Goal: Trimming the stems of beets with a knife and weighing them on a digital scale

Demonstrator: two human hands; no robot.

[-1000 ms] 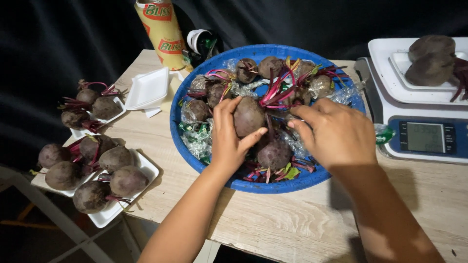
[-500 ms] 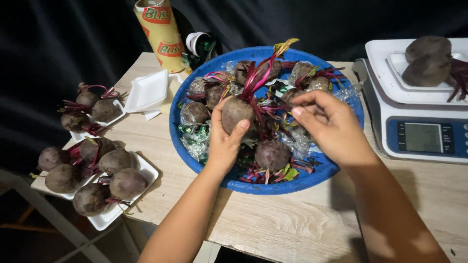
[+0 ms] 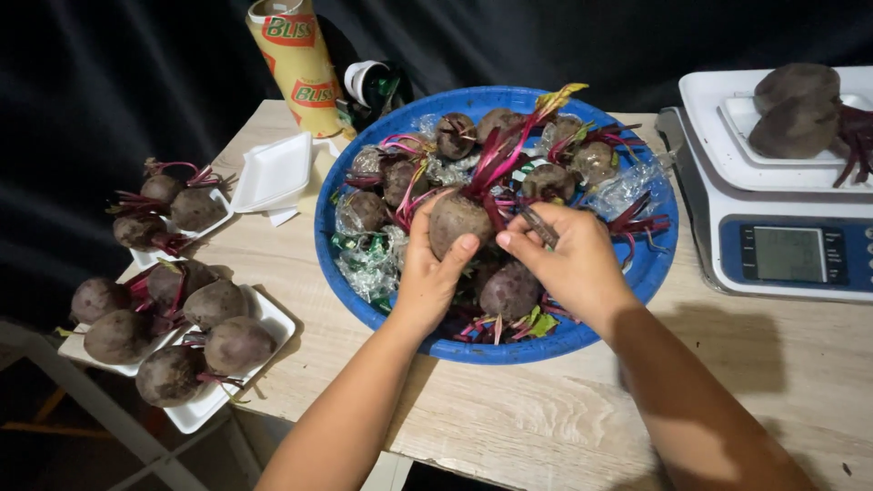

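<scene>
A round, dull-skinned beetroot (image 3: 457, 221) with magenta stalks sits above the blue plastic basin (image 3: 655, 264) of beets and crinkled film, cupped by the left hand (image 3: 430, 273) with fingers curled around it, while the right hand (image 3: 568, 259) pinches a thin dark blade-like tool (image 3: 538, 225) beside it.

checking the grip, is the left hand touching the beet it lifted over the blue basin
Touching. The head view shows the left hand wrapped around the beet, thumb pressed on its front, above the blue basin.
</scene>
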